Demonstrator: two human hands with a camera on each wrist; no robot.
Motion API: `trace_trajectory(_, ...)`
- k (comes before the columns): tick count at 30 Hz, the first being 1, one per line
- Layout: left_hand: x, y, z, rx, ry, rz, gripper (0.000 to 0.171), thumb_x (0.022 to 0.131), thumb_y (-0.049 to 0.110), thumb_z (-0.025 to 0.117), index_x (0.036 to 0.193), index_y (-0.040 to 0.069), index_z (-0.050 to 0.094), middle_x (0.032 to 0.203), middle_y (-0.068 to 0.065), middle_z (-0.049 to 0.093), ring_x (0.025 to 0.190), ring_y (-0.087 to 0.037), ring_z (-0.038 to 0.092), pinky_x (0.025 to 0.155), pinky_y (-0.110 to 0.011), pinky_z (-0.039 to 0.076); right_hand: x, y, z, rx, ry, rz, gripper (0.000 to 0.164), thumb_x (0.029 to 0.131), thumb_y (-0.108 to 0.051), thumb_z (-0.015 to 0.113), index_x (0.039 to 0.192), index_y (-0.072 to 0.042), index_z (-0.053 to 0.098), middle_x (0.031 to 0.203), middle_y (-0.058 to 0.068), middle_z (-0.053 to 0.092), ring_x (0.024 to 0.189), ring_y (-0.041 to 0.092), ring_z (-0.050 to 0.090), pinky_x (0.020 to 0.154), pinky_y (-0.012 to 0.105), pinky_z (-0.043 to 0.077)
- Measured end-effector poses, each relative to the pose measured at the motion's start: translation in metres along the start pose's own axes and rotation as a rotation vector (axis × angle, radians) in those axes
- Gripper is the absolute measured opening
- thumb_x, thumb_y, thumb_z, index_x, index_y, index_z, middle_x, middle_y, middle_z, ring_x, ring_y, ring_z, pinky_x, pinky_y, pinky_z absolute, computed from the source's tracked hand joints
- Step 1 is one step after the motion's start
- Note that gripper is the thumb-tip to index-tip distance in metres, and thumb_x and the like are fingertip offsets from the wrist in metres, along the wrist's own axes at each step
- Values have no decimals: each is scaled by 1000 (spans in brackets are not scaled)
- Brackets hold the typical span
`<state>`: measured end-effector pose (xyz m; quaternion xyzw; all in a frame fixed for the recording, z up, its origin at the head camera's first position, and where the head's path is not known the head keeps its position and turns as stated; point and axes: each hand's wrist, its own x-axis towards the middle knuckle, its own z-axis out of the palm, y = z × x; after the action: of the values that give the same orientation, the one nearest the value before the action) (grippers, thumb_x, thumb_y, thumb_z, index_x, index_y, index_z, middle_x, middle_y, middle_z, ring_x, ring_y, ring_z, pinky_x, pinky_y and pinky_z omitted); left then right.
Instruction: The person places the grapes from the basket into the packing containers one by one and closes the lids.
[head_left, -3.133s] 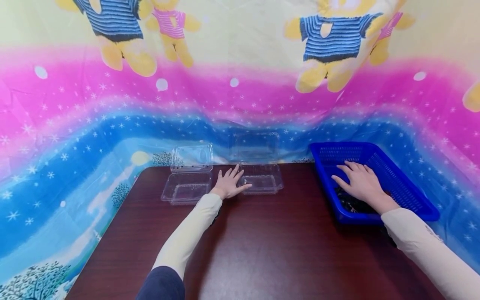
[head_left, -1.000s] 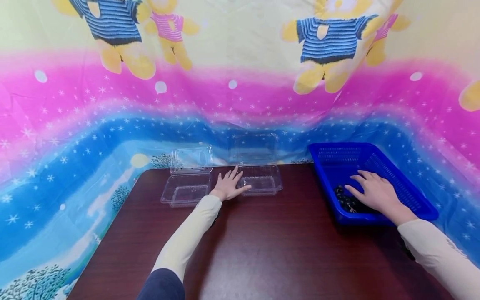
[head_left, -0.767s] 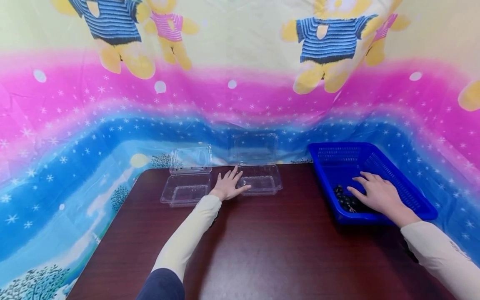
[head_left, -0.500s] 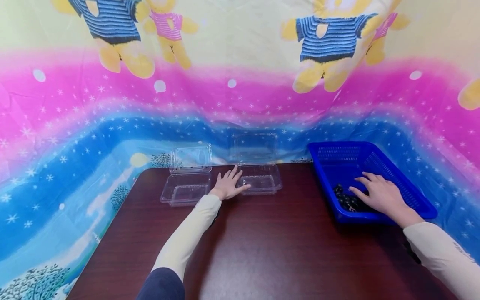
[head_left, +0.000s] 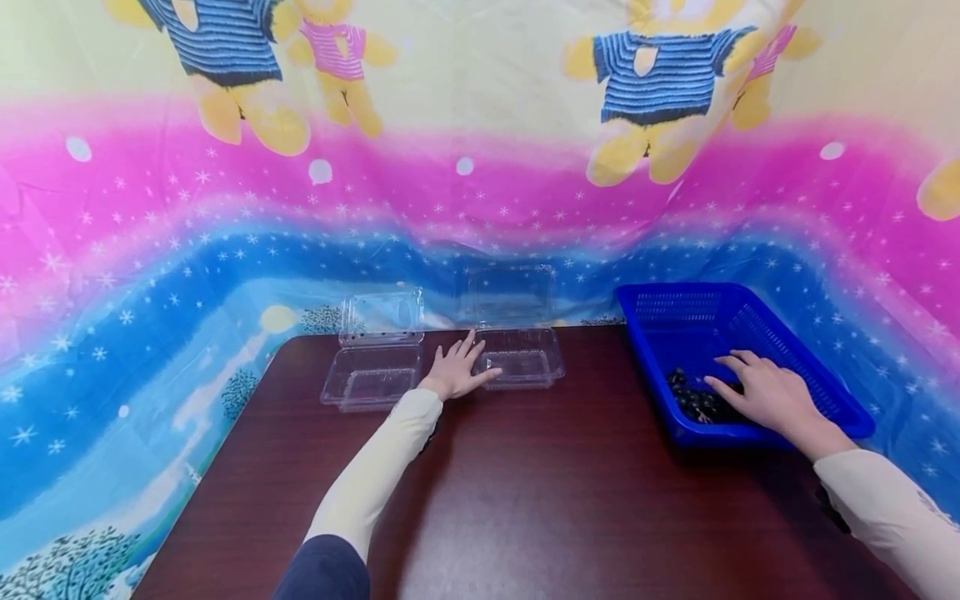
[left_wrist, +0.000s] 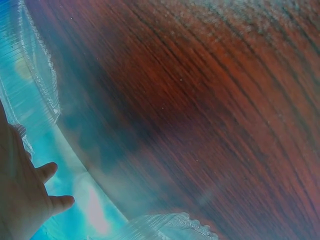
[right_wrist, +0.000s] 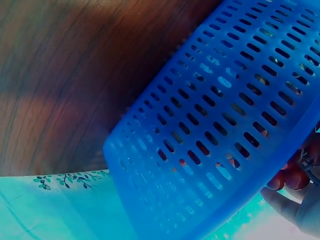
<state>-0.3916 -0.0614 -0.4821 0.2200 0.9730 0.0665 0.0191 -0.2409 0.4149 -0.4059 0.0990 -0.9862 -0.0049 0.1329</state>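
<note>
My left hand (head_left: 453,371), fingers spread, lies between two clear plastic clamshell boxes with raised lids. Its fingertips overlap the near edge of the right box (head_left: 525,358); the left box (head_left: 375,382) stands beside the wrist. Over the blue plastic basket (head_left: 660,333), my right hand (head_left: 768,398) is lowered with loosely bent, parted fingers. Dark grapes (head_left: 686,400) on a stem lie in the basket's near left corner, partly hidden under that hand. The right wrist view shows reddish grapes (right_wrist: 295,177) right at a fingertip, beyond the slotted basket wall (right_wrist: 200,120).
A dark red-brown wooden table (head_left: 510,492) carries everything. Behind it hangs a cloth (head_left: 450,200) printed with bears and snowflakes, close to the table's back edge and the boxes' lids.
My right hand has moved right and toward me inside the basket, leaving more of the dark grapes in sight. My left hand and both boxes have stayed put.
</note>
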Motion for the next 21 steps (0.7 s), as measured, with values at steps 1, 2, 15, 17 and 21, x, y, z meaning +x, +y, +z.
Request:
trace_trajectory(1,0,0,0,-2,0,-1,85,83,77,25,150,24,17,157,-4,4,141,-29,19,109,-59,13,-1,0,0,4,-1,0,60,90,-53,49,121,-2,58,126,30,47,99,47,54,49,44,47)
trace_trajectory(2,0,0,1,-4,-1,-3,85,84,76,25,150,24,16,157,-4,3,141,-29,18,109,-59,13,-1,0,0,7,-3,2,60,90,-53,49,121,-2,58,126,30,47,98,47,54,46,41,46)
trace_trajectory(15,2,-1,2,0,4,-6,84,84,75,26,150,23,18,157,-4,4,140,-30,20,109,-59,14,-6,5,1,11,8,26,59,90,-53,49,116,-2,62,119,27,54,87,40,60,37,30,37)
trace_trajectory(17,2,-1,2,-5,5,-5,85,84,75,26,150,22,19,157,-4,4,140,-30,20,109,-59,14,-7,5,1,12,20,22,58,90,-53,49,115,-2,63,117,27,55,85,39,61,37,29,37)
trace_trajectory(21,2,-1,2,-10,4,-3,84,84,75,26,150,23,18,157,-4,4,141,-30,20,109,-59,14,-9,5,0,19,44,11,55,90,-52,51,112,-4,64,114,25,58,73,33,62,35,27,33)
